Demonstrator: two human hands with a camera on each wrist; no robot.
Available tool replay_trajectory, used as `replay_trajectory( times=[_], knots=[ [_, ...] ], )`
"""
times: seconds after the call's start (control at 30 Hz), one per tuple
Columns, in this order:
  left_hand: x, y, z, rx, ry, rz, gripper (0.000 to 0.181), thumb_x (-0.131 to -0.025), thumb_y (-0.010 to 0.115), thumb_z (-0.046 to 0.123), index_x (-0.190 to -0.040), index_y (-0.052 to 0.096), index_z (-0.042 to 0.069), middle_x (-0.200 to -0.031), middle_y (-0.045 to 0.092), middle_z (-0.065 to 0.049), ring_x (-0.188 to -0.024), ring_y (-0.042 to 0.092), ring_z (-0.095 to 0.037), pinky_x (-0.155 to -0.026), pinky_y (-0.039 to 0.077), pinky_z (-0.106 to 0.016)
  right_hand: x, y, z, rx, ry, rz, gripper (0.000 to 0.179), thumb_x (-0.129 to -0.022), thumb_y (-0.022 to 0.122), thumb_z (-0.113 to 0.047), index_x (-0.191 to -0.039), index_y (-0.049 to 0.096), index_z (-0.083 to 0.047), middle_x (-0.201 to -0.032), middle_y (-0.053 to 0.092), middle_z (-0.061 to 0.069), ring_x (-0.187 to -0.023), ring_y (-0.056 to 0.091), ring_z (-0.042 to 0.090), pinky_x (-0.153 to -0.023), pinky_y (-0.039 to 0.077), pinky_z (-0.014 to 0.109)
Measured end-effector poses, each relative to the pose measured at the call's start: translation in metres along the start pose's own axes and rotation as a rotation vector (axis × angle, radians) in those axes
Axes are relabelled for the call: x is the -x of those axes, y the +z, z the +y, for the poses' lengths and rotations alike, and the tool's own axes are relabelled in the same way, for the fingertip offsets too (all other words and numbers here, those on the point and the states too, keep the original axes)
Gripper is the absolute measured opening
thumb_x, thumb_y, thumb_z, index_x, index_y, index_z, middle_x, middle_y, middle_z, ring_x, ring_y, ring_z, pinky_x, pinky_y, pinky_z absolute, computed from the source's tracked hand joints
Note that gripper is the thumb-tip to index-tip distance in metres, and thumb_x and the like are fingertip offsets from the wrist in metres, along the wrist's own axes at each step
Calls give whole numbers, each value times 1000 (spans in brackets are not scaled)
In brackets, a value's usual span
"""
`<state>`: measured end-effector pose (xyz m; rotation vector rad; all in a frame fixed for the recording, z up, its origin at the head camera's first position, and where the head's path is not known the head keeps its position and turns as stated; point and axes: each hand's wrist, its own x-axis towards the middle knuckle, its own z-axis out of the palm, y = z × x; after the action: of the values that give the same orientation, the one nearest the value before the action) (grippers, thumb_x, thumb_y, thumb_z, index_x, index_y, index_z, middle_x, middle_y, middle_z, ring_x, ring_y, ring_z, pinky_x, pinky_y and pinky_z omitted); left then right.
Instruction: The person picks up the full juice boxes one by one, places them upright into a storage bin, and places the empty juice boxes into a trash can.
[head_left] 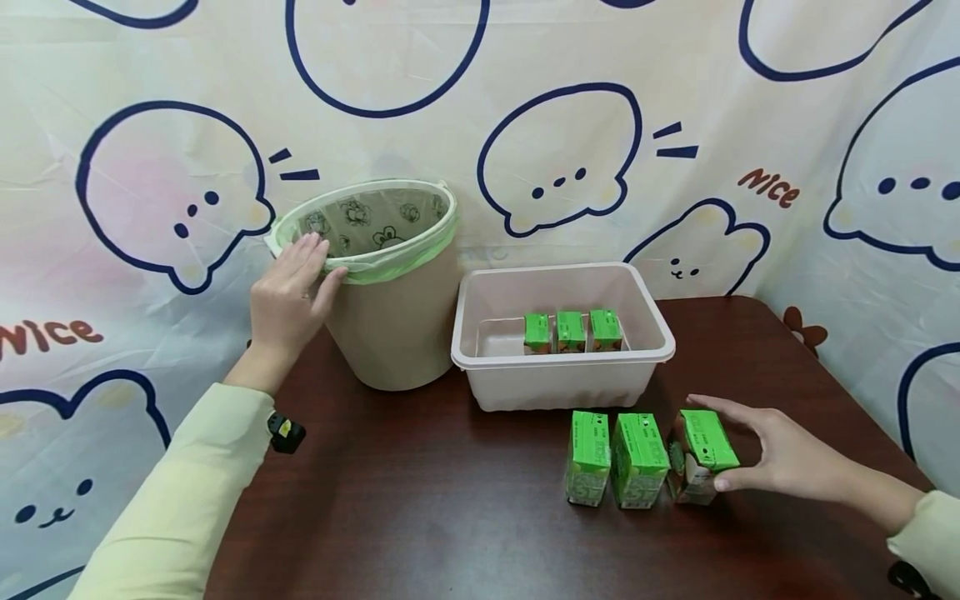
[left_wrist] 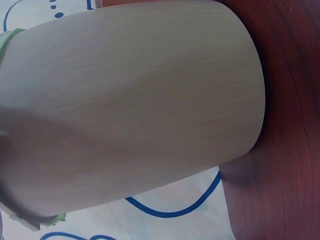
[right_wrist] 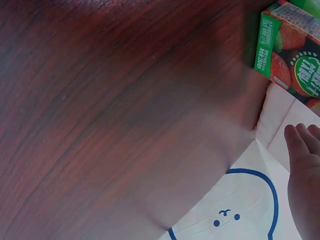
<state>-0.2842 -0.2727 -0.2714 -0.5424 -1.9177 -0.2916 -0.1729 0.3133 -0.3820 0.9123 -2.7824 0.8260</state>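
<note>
By the right hand (head_left: 783, 454): a small box-shaped carton (head_left: 711, 439), bright green on top with dark, fruit-printed sides, stands immediately to the left, within the gap between thumb and fingers.
Carton's long axis: rises from the table (head_left: 450, 508), a dark reddish-brown wood-grain surface; the carton's top is turned slightly out of line with its neighbours.
Right hand's state: fingers extended and spread away from the thumb, bracketing the carton; the thumb lies at its near corner, though whether it presses there I cannot tell.
Nearer hand: clearly the right; the left hand (head_left: 292, 287) is well off to the left, fingers extended at the rim of a tall, beige, tapered round bin (head_left: 397, 342) lined with a pale green printed plastic bag (head_left: 420, 250).
Farther left of the right hand: two matching cartons, the middle one (head_left: 641, 446) and the left one (head_left: 588, 442), both upright.
Ahead and left of the right hand: a pale pinkish rectangular plastic tub (head_left: 555, 385) with three green-topped cartons (head_left: 570, 332) inside.
Carton's label: red fruit and a round green badge (right_wrist: 307, 75) with white characters; brand unreadable.
Backdrop writing: "NICE" in reddish-brown, left of the left hand (head_left: 51, 335) and ahead of the right.
</note>
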Motion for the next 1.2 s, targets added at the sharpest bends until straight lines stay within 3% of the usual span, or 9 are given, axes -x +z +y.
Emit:
replay_trajectory(
  times=[0.2,0.4,0.73,0.9,1.2],
  knots=[
    [0,-1,-1,-33,9,-7,44,-97,58,34,-120,66,-2,-119,63,-20,-113,61,-34,-103,42,-41,-2,3,0,-37,12,-3,83,-72,86,-37,-143,45,-24,-128,60,-4,-113,54,0,-81,52,29],
    [0,2,0,-10,-30,21,47,-97,56,40,-115,70,-1,-115,66,-18,-111,62,-32,-102,42,-40,-2,4,-2,-71,11,2,75,-73,86,-34,-136,50,-18,-111,66,-12,-98,61,4,-77,53,29],
    [-2,1,2,-18,-55,15,53,-98,52,47,-114,71,0,-114,66,-18,-110,63,-32,-101,43,-41,-5,-3,-7,-81,21,46,72,-72,87,-26,-133,52,-12,-106,66,-10,-94,61,5,-75,51,23],
    [-3,1,2,-8,-62,23,49,-96,55,43,-113,71,0,-114,67,-18,-109,63,-32,-101,44,-42,-9,-11,-9,-110,20,80,72,-72,87,-19,-134,51,-10,-104,66,-6,-91,61,6,-70,54,24],
    [-3,0,2,-9,-62,25,43,-94,61,38,-112,72,0,-112,67,-17,-107,64,-32,-99,45,-43,-21,-33,-20,-97,-3,152,74,-70,88,-12,-135,51,-10,-103,65,-4,-88,60,6,-69,49,17]
  ],
)
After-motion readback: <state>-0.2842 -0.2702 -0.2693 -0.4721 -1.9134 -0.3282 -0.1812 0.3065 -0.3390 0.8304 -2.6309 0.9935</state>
